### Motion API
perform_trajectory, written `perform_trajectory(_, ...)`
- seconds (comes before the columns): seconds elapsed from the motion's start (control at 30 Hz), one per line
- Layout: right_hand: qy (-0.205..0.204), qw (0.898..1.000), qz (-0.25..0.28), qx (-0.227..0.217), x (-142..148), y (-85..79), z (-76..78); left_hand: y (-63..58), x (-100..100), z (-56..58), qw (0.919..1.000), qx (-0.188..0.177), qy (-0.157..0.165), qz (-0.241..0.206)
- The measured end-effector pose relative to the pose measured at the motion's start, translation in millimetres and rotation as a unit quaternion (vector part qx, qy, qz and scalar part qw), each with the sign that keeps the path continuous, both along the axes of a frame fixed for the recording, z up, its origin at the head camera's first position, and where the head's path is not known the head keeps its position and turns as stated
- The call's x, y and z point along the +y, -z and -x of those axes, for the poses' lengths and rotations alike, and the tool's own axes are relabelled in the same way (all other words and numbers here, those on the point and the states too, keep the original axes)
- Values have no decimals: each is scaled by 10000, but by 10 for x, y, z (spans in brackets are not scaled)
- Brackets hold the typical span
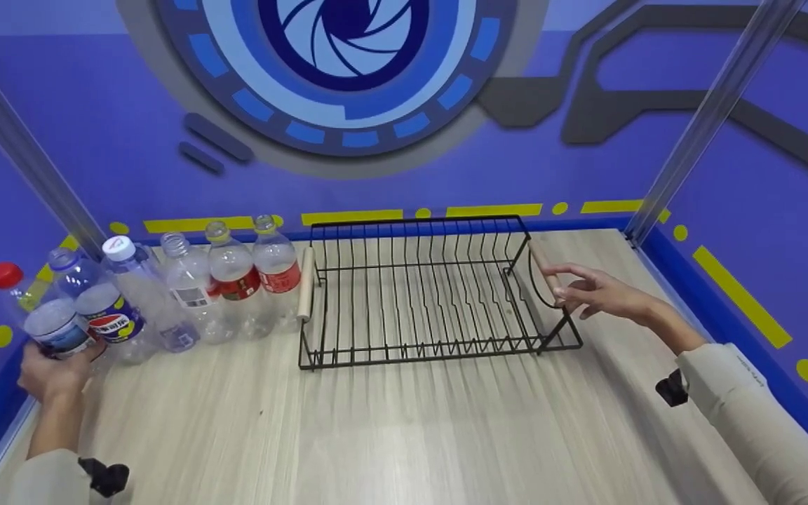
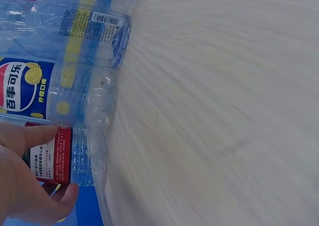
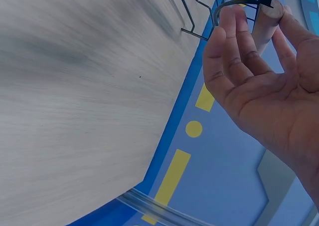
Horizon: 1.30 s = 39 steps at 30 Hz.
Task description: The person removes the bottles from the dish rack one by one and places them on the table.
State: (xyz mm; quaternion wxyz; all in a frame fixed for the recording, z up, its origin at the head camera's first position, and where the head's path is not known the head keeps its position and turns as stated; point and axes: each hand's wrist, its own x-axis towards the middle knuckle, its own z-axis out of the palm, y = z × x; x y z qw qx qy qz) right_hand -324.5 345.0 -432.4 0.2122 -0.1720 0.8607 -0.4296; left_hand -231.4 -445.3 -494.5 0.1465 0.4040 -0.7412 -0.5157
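At the left end of a row of empty plastic bottles, my left hand (image 1: pixel 59 373) grips the red-capped bottle (image 1: pixel 57 326) low on its body. In the left wrist view, thumb and fingers lie around its red and white label (image 2: pixel 50 158). Right beside it stands a bottle with a blue Pepsi label (image 1: pixel 111 321). My right hand (image 1: pixel 609 293) is at the black wire dish rack (image 1: pixel 418 220), pinching its right wooden handle (image 1: pixel 546 272) between thumb and fingertip. The other fingers of that hand curve loosely below the handle in the right wrist view.
Further bottles stand in the row: a white-capped one (image 1: pixel 144 287), an uncapped one with a barcode (image 1: pixel 193 298), and two with red labels, the last one (image 1: pixel 281 277) close against the rack's left handle (image 1: pixel 306 284). Blue walls (image 1: pixel 404 186) enclose the wooden table (image 1: pixel 376 435).
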Motion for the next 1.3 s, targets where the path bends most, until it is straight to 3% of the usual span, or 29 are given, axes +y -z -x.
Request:
perform_trajectory(0.2, -8, 10000, 29, 26, -4, 4, -29, 5, 6, -53, 9999, 28, 24, 121)
perform_trajectory(0.47, -5, 9999, -46, 149, 6, 27, -48, 13, -19, -137, 9994, -131, 318, 40)
perform_trajectory(0.83, 74, 9996, -84, 259, -16, -23, -74, -125, 37, -210, 9992, 116, 331, -216)
perform_trajectory(1.07, 227, 9923, -187, 1205, -58, 24, -75, -172, 24, -352, 9989, -19, 473, -22)
perform_trajectory(1.17, 276, 9895, -261, 1395, -81, 26, -88, -186, 17, -454, 9974, -105, 698, 125)
perform_trajectory(1.3, 381, 9864, -433, 1539, -97, -23, -120, -254, 71, -551, 9907, -221, 1309, 309)
